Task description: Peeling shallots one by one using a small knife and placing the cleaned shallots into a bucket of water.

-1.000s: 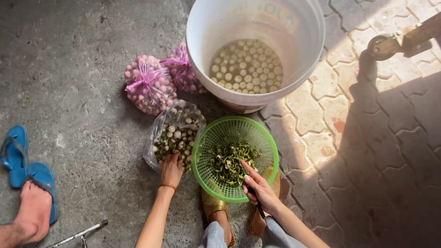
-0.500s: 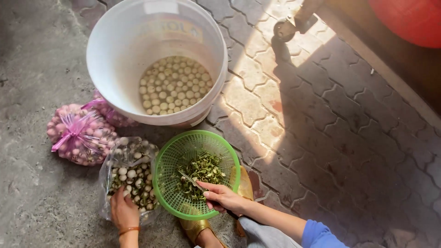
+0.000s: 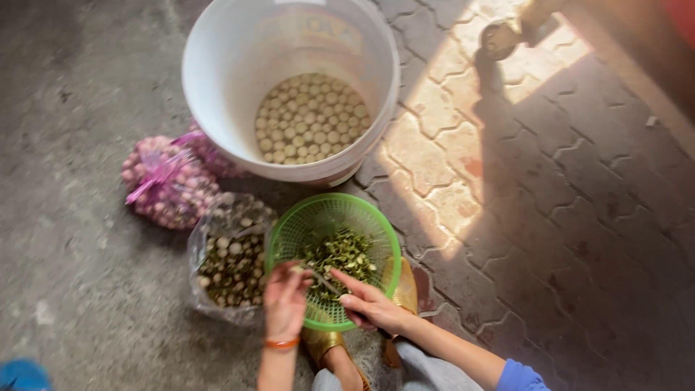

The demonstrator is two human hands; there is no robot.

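The round green basket [image 3: 329, 217] sits flat on the ground, right below the big white bucket, and its sides are full of little holes. Inside it lies a pile of small green peels [image 3: 340, 253], heaped in the middle. A thin, blurry little piece [image 3: 318, 279] is pinched between both hands over the basket's near edge.

My left hand [image 3: 286, 300] and right hand [image 3: 369, 304] met near the bottom, fingers curled inward, forearms angled toward each other.
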